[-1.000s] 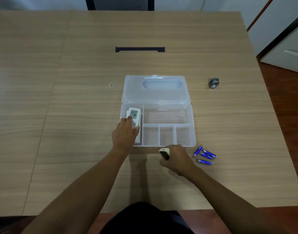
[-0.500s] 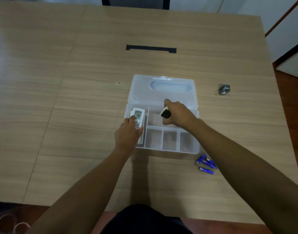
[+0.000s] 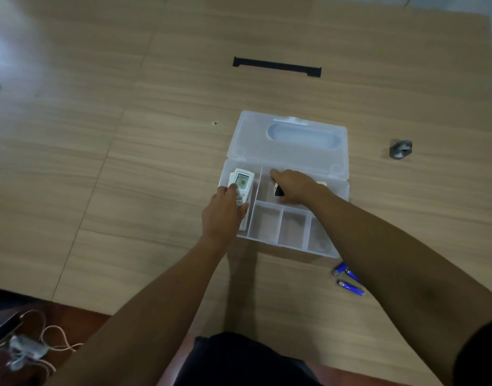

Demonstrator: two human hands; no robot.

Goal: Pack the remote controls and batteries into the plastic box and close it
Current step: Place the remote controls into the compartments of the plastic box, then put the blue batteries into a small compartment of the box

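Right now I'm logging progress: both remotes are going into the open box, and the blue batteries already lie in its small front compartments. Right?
Not quite. The head view shows the blue batteries on the table in front of the plastic box; the small front compartments look empty. The rest holds.

Both your forearms are bare to the elbow, with no watch, ring or glove on your left hand (image 3: 224,211) or your right hand (image 3: 296,188). A dark short sleeve (image 3: 480,355) caps your right upper arm. Between your arms, a dark garment (image 3: 239,360) covers your torso or lap.
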